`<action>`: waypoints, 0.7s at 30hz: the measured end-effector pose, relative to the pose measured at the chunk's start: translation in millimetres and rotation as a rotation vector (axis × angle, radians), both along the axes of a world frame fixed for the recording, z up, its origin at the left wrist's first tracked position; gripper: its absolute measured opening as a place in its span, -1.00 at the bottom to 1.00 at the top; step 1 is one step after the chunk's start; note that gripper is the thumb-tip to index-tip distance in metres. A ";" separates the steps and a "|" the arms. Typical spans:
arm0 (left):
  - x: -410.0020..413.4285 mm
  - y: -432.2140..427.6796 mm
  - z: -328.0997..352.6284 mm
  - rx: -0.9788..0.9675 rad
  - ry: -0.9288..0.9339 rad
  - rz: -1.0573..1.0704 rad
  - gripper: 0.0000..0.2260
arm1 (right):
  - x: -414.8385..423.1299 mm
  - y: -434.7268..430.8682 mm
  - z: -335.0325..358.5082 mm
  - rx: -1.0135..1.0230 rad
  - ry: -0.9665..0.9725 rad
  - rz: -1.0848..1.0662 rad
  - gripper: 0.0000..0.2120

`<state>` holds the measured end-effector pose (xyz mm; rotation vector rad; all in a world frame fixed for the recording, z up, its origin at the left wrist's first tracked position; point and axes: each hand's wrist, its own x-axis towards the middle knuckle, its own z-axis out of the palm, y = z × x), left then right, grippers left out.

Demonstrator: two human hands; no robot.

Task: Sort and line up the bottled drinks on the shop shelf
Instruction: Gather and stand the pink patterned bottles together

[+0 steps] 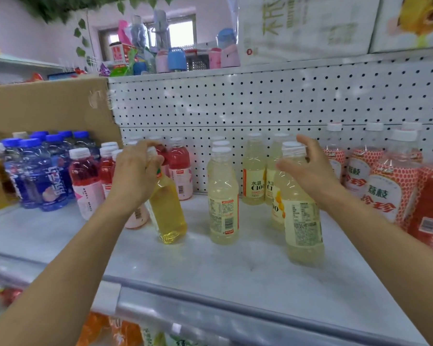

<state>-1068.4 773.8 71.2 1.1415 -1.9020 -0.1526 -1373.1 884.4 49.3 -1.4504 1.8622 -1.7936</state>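
My left hand (135, 174) grips the neck of a golden-yellow drink bottle (169, 216), which leans to the left with its base on the white shelf (235, 275). My right hand (310, 168) hovers with spread fingers just behind the cap of a pale yellow bottle (301, 218) standing near the front. Another pale yellow bottle (223, 196) stands at mid-shelf, and more of the same (254, 171) line the pegboard. Pink-red bottles (85, 178) stand to the left of my left hand.
Blue bottles (39, 171) crowd the far left below a cardboard box (48, 103). Red-and-white lychee bottles (385, 186) fill the right side. The white pegboard (260, 101) backs the shelf. A lower shelf with orange packs (105, 330) shows at the bottom left.
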 end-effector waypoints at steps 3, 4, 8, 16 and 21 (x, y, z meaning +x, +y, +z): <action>-6.6 -5.9 -3.4 -0.045 -0.014 -0.060 -0.69 | -2.9 5.9 -6.9 0.027 -0.051 0.003 -0.17; -9.4 -5.1 -4.7 -0.056 -0.026 -0.075 -0.69 | -3.0 9.4 -10.1 0.038 -0.068 0.016 -0.15; -23.9 15.6 -22.1 -0.400 0.042 0.041 -0.62 | 2.8 22.1 -27.2 0.048 -0.055 0.043 -0.16; -104.0 33.3 -76.8 0.556 0.423 -0.382 0.36 | 18.2 29.3 -46.4 -0.098 -0.074 -0.070 -0.39; -122.3 0.8 -76.5 0.862 0.528 -0.641 0.36 | 8.1 26.7 -51.8 0.064 -0.124 0.169 0.01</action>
